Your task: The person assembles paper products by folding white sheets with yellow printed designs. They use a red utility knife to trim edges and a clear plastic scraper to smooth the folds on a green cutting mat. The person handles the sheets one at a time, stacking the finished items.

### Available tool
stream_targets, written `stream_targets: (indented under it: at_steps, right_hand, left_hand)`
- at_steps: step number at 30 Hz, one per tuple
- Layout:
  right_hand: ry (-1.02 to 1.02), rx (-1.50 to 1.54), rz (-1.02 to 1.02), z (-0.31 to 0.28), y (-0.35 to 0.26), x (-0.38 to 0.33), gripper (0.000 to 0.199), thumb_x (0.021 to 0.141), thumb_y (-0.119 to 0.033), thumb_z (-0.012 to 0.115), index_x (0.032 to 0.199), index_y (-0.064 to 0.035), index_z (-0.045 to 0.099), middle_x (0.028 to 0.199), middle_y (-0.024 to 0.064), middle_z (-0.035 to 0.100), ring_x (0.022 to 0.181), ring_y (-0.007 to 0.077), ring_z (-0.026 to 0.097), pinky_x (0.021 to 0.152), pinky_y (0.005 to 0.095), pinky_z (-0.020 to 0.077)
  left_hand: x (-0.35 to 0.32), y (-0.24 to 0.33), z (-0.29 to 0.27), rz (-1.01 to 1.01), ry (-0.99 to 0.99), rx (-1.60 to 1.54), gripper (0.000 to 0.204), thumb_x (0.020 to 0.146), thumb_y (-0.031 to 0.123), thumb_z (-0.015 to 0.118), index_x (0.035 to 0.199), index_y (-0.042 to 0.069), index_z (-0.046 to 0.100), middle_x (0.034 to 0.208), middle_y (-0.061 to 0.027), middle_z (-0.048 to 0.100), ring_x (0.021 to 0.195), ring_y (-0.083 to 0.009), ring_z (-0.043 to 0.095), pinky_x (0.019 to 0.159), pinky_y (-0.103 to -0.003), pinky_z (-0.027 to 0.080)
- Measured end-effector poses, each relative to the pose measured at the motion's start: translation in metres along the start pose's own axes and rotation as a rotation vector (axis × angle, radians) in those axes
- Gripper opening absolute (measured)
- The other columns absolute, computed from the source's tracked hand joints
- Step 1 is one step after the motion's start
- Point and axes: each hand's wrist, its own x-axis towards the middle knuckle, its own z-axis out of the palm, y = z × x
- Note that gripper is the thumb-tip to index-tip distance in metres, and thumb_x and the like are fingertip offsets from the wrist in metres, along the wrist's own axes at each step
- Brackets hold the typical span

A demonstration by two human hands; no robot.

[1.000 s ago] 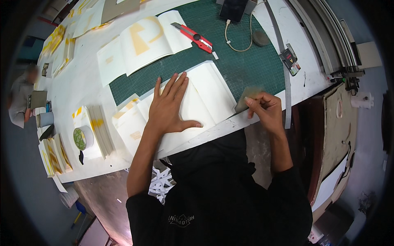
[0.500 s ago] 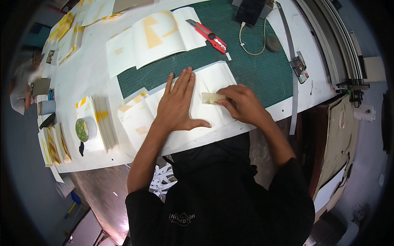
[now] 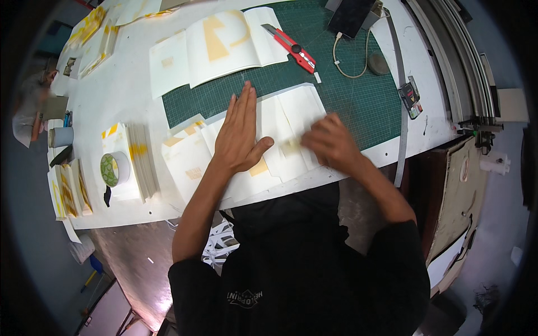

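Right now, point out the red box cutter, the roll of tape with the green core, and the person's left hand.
red box cutter (image 3: 292,49), head view, middle of its red handle.
roll of tape (image 3: 114,168), head view, its green centre.
left hand (image 3: 240,137), head view, back of the hand, flat on the white paper.

**Bystander items on the counter**

Green cutting mat covers the middle of the white counter. Red utility knife lies on the mat near its far edge, beside an open white booklet with yellow shapes. Dark phone-like device at the far edge, white cable looping from it, a small round grey object just beside the loop. Long metal ruler runs along the mat's right side, with a small gadget near it. At left: green tape roll on a paper stack, a white cup, more yellow-printed sheets.
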Motion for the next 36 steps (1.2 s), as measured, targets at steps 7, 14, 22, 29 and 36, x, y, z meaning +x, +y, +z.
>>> stream_targets:
  at_steps: [7,14,22,29,36]
  right_hand:
    - [0.093,0.134,0.284,-0.039,-0.037,-0.086,0.032,0.076,-0.002,0.083,0.106,-0.0059,0.073,0.111,0.0068,0.072,0.104,0.0308,0.065,0.090,0.0502,0.0486]
    - [0.197,-0.311,0.585,-0.036,-0.023,-0.061,0.046,0.087,-0.021,0.085,0.129,-0.0081,0.072,0.126,0.0117,0.066,0.120,0.0326,0.059,0.099,0.0511,0.0426]
    - [0.013,-0.010,0.227,0.000,-0.066,-0.014,0.066,0.073,-0.041,0.094,0.128,-0.0097,0.074,0.124,0.0075,0.068,0.118,0.0294,0.060,0.103,0.0521,0.0410]
    - [0.032,0.179,0.297,0.000,-0.059,-0.017,0.065,0.076,-0.039,0.094,0.130,-0.0102,0.071,0.120,0.0071,0.068,0.117,0.0293,0.061,0.105,0.0525,0.0404]
    - [0.290,0.114,0.373,0.011,-0.070,-0.036,0.061,0.081,-0.011,0.087,0.136,0.0011,0.064,0.114,0.0140,0.069,0.107,0.0290,0.063,0.100,0.0522,0.0425]
  left_hand:
    - [0.001,0.007,-0.001,-0.068,-0.049,0.025,0.105,0.103,0.064,0.049,0.163,-0.016,0.017,0.171,-0.0367,0.021,0.161,-0.0472,0.022,0.134,-0.055,0.014]
    - [-0.009,-0.004,-0.001,-0.117,0.071,-0.280,0.095,0.106,0.066,0.036,0.168,-0.005,0.018,0.175,-0.0277,0.022,0.160,-0.0504,0.025,0.132,-0.055,0.020]
    - [-0.006,0.000,-0.008,-0.103,0.088,-0.335,0.100,0.104,0.076,0.026,0.170,0.001,0.019,0.175,-0.0254,0.024,0.159,-0.0519,0.026,0.129,-0.055,0.025]
    - [-0.006,0.004,-0.010,-0.108,0.095,-0.380,0.098,0.105,0.073,0.031,0.170,0.001,0.019,0.173,-0.0290,0.026,0.158,-0.0518,0.028,0.128,-0.055,0.025]
    - [-0.005,-0.001,-0.009,-0.068,0.173,-0.408,0.100,0.104,0.071,0.038,0.169,-0.002,0.020,0.172,-0.0312,0.025,0.157,-0.0518,0.029,0.128,-0.055,0.027]
